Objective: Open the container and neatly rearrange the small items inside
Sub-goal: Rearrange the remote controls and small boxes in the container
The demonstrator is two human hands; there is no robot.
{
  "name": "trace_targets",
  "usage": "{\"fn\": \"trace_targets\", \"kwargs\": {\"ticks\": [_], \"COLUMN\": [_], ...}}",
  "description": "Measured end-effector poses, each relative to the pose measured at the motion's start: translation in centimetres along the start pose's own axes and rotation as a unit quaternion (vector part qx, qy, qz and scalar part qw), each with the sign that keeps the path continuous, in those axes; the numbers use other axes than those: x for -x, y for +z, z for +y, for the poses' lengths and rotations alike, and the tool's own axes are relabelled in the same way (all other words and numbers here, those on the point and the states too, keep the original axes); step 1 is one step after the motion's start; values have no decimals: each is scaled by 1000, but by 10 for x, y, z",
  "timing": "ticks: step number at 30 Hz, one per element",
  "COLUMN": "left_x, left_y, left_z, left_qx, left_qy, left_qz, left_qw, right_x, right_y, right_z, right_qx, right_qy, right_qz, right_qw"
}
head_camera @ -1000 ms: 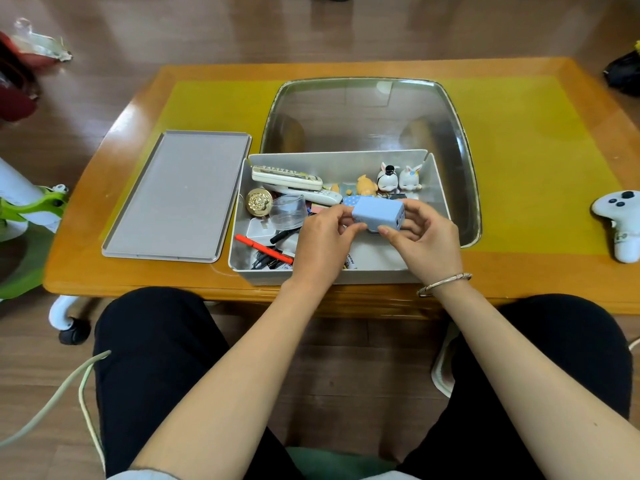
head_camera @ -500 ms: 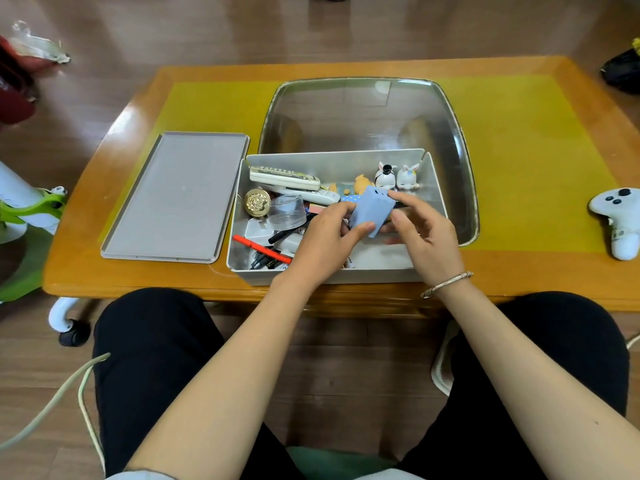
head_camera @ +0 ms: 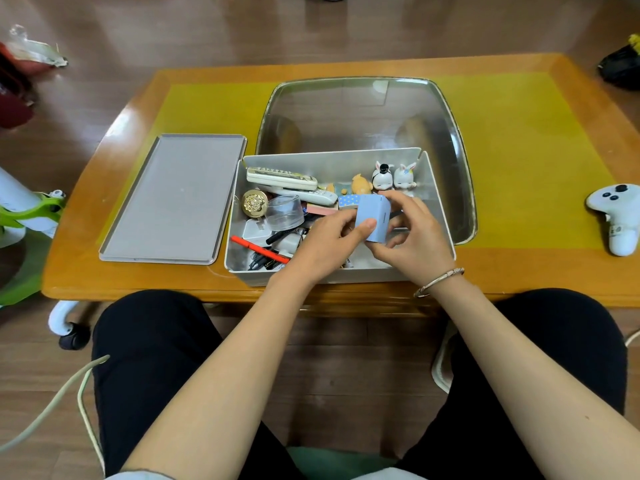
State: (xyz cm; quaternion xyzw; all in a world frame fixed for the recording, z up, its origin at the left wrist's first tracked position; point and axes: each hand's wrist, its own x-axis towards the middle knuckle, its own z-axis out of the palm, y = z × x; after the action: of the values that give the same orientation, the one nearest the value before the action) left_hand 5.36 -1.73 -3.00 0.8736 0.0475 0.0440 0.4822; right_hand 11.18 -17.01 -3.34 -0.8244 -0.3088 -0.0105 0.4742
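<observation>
Blue box (head_camera: 372,216) pinched between left hand (head_camera: 325,240) and right hand (head_camera: 412,233) over open container (head_camera: 438,202). Risk: slip from fingertip hold, toppling figurines (head_camera: 393,175) beside it.

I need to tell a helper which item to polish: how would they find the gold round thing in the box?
Start at the open grey container in the middle of the wooden table, and go to its left wall. The gold round case lies there, just below the white remote control and beside a clear plastic cup. It alone is shiny gold with an embossed top.
</observation>
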Motion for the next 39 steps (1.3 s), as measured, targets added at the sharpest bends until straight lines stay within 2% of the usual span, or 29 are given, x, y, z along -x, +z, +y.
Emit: {"fn": "trace_targets", "kwargs": {"ticks": [3, 11, 14, 17, 20, 23, 28, 32, 39], "left_x": [-2, -3, -8, -12, -15, -22, -34, -41, -44], "left_y": [1, 1, 2, 3, 2, 8, 26, 37, 40], "left_z": [-1, -6, -8, -6, -1, 7, 12, 7, 6], "left_qx": [-5, 79, 71, 31, -29, -48, -65, -101, -179], "left_qy": [-2, -49, -64, -74, -56, -61, -82, -108, -78], "left_qz": [12, 5, 3, -15, -57, -108, -198, -245, -221], "left_qw": [1000, 996, 995, 997, 996, 991, 975, 958, 956], "right_x": [1, 2, 0, -2, 0, -1, -8, -8, -5], "right_y": [0, 1, -4, -18, -35, -46, -42, -37, -37], "right_z": [-1, -2, -2, 6, 14, 22, 34, 39, 37], "right_qx": [32, 58, 72, 182, 258, 219, 143, 105, 72], "right_qy": [-19, -26, -20, -3, 22, 78, 151, 167, 169], "right_qz": [-8, -28, -66, -107, -24, 69, 17, 14, 23], "right_qw": [999, 998, 995, 977, 966, 970, 978, 980, 983]}}
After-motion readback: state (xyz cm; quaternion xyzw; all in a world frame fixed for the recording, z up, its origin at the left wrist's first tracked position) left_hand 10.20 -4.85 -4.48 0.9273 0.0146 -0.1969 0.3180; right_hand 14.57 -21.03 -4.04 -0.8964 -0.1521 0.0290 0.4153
